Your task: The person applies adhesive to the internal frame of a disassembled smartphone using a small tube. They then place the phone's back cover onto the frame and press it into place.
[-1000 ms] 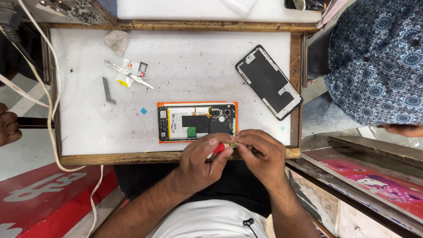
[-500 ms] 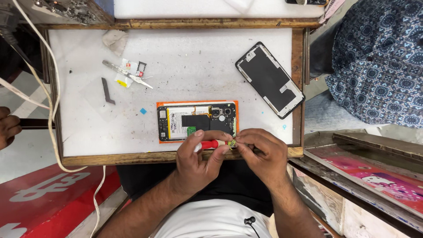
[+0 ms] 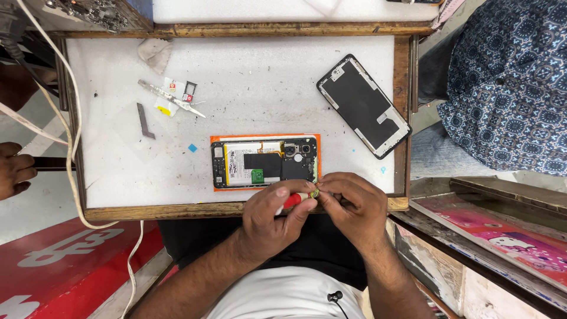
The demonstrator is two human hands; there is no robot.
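An opened phone with its battery and black circuit board showing lies on an orange sheet near the white mat's front edge. Just in front of it, my left hand grips a red-handled screwdriver. My right hand meets the left one at the tool's tip and pinches a tiny part there, too small to make out. Both hands hover over the wooden front edge of the tray.
A detached black phone screen lies at the right of the white mat. Tweezers, a card tray and small bits sit at the left. Cables run along the left edge. Another person's hand is at far left, a seated person at right.
My hands stay together at the tray's front edge, with small finger shifts around the screwdriver tip. The phone and the other things have not moved.
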